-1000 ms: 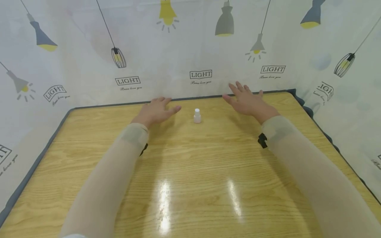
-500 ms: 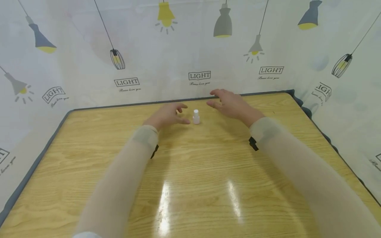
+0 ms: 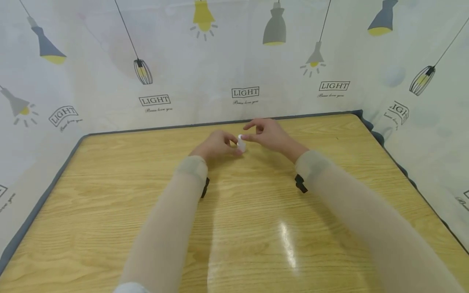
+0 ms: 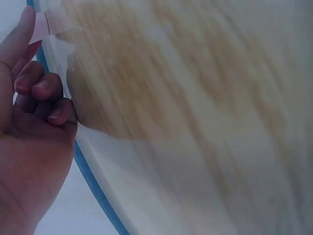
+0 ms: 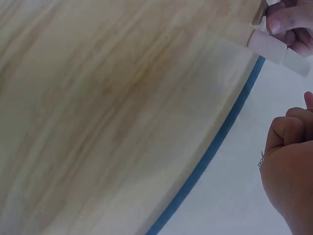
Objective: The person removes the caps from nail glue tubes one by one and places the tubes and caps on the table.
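A small white bottle [image 3: 240,145] with a white cap [image 5: 296,62] stands upright near the table's far edge. My left hand [image 3: 217,145] holds its body between thumb and index finger; in the left wrist view the other fingers are curled into the palm and the bottle [image 4: 41,27] shows at the top left. From the right, my right hand [image 3: 272,135] reaches in, its thumb tip right at the cap and its index finger raised apart above. In the right wrist view the right hand [image 5: 291,147] has curled fingers, partly cut off by the frame.
The wood-grain table [image 3: 253,211] has a dark blue edge strip [image 5: 215,142]. Behind it hangs a pale curtain [image 3: 205,73] printed with lamps and the word LIGHT. Black straps [image 3: 301,184] show under both sleeved wrists.
Both hands have moved inward from either side to the bottle. The left thumb and index finger have closed on its body, and the right thumb has come to the cap.
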`<state>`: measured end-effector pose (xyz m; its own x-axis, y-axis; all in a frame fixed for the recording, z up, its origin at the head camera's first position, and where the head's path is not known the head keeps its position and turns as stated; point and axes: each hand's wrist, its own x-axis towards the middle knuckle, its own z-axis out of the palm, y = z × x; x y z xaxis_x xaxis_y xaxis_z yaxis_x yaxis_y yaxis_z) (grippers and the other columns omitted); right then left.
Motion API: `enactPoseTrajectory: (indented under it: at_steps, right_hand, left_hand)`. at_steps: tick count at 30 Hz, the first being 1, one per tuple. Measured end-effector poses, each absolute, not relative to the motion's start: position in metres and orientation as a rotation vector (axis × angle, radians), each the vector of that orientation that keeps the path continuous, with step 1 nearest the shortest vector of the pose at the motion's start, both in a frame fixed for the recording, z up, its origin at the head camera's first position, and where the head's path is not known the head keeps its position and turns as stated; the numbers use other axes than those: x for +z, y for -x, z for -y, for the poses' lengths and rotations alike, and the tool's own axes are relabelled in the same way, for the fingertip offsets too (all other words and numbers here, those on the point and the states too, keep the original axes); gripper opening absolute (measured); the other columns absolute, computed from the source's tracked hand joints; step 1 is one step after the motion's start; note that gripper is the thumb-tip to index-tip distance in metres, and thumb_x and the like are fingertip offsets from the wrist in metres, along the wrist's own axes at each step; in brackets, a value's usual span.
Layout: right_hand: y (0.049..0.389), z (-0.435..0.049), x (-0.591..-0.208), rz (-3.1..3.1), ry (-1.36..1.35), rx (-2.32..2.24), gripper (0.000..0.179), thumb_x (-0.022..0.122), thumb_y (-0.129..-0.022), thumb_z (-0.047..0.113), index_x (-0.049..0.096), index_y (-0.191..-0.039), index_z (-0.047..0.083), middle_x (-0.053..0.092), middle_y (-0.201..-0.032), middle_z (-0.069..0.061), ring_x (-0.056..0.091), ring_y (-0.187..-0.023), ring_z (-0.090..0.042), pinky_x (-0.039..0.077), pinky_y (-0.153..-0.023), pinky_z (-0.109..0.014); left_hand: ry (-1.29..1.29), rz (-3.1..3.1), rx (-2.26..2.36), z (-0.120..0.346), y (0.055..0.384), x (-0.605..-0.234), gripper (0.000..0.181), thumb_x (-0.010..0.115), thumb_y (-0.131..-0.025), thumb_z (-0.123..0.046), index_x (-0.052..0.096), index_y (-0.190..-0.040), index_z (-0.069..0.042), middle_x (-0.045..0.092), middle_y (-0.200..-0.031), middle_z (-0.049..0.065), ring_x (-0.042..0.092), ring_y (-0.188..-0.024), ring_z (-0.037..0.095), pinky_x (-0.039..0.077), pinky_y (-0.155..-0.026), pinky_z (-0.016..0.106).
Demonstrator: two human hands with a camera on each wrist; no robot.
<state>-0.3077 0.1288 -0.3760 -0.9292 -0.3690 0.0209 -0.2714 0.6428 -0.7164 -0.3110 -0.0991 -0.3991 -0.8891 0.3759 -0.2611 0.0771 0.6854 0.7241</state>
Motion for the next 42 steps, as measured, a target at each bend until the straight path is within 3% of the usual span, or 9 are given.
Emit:
enactPoseTrajectory:
  at_steps: [5,12,25,29,33,36,38,40,42]
  right_hand:
    - [0.307,-0.124,-0.386,-2.678,0.485,-1.236,0.036,0.083,-0.093,0.044,0.078,-0.12,0.021,0.038,-0.061,0.006,0.036,-0.057,-0.013,0.031,-0.056,-0.027]
    - [0.305,-0.118,-0.394,-2.675,0.483,-1.293,0.031,0.084,-0.093,0.039,0.08,-0.116,0.019,0.038,-0.063,0.006,0.036,-0.06,-0.014,0.032,-0.059,-0.028]
    - [0.306,-0.114,-0.399,-2.668,0.498,-1.326,0.036,0.082,-0.095,0.032,0.08,-0.125,0.012,0.047,-0.066,0.006,0.039,-0.068,-0.012,0.031,-0.058,-0.023]
    - [0.306,-0.118,-0.4,-2.688,0.562,-1.307,0.034,0.079,-0.098,0.026,0.078,-0.127,0.009,0.066,-0.08,-0.003,0.041,-0.07,-0.017,0.034,-0.062,-0.028]
    - [0.308,-0.121,-0.402,-2.673,0.599,-1.294,0.034,0.077,-0.1,0.025,0.077,-0.13,0.009,0.08,-0.121,-0.012,0.059,-0.092,-0.02,0.047,-0.079,-0.032]
    - [0.31,-0.122,-0.405,-2.681,0.64,-1.296,0.035,0.077,-0.1,0.027,0.076,-0.13,0.01,0.08,-0.093,-0.009,0.06,-0.083,-0.016,0.048,-0.073,-0.028]
    - [0.308,-0.123,-0.406,-2.693,0.671,-1.302,0.038,0.079,-0.099,0.031,0.076,-0.13,0.01,0.061,-0.067,-0.002,0.047,-0.066,-0.015,0.04,-0.062,-0.027]
    - [0.306,-0.123,-0.408,-2.721,0.701,-1.29,0.039,0.079,-0.098,0.034,0.077,-0.13,0.012,0.038,-0.06,0.004,0.034,-0.058,-0.014,0.032,-0.055,-0.026]
    - [0.304,-0.123,-0.408,-2.76,0.732,-1.266,0.04,0.08,-0.097,0.038,0.078,-0.129,0.014,0.041,-0.061,0.003,0.035,-0.057,-0.013,0.033,-0.055,-0.025]
  left_hand:
    - [-0.336,-2.481,1.1,0.095,0.308,-0.399,0.021,0.087,-0.089,-0.04,0.081,-0.107,-0.029,0.063,-0.101,0.0,0.055,-0.094,0.02,0.045,-0.079,0.037]
    - [-0.316,-2.525,1.02,0.091,0.31,-0.401,0.033,0.086,-0.089,-0.045,0.082,-0.117,-0.028,0.072,-0.137,-0.004,0.057,-0.129,0.021,0.042,-0.119,0.049]
    - [-0.379,-2.551,0.969,0.095,0.311,-0.405,0.032,0.086,-0.09,-0.045,0.083,-0.117,-0.028,0.076,-0.131,-0.004,0.059,-0.119,0.019,0.043,-0.119,0.047]
    - [-0.401,-2.534,0.947,0.092,0.314,-0.403,0.033,0.084,-0.091,-0.043,0.083,-0.119,-0.027,0.075,-0.132,-0.004,0.057,-0.117,0.018,0.043,-0.119,0.047]
    - [-0.402,-2.537,0.934,0.09,0.314,-0.402,0.032,0.085,-0.09,-0.042,0.083,-0.117,-0.026,0.076,-0.125,-0.005,0.055,-0.111,0.018,0.044,-0.116,0.046]
    - [-0.381,-2.543,0.936,0.089,0.314,-0.402,0.031,0.086,-0.089,-0.042,0.084,-0.116,-0.026,0.076,-0.126,-0.005,0.057,-0.114,0.018,0.044,-0.117,0.048]
    - [-0.349,-2.541,0.938,0.09,0.314,-0.403,0.032,0.087,-0.089,-0.044,0.084,-0.115,-0.027,0.075,-0.131,-0.005,0.058,-0.12,0.018,0.042,-0.12,0.049]
    - [-0.329,-2.539,0.94,0.091,0.315,-0.404,0.032,0.087,-0.088,-0.046,0.084,-0.114,-0.027,0.075,-0.133,-0.005,0.059,-0.123,0.018,0.042,-0.121,0.05]
    - [-0.311,-2.538,0.939,0.092,0.317,-0.405,0.031,0.087,-0.087,-0.047,0.084,-0.112,-0.029,0.075,-0.133,-0.006,0.06,-0.124,0.018,0.042,-0.121,0.051]
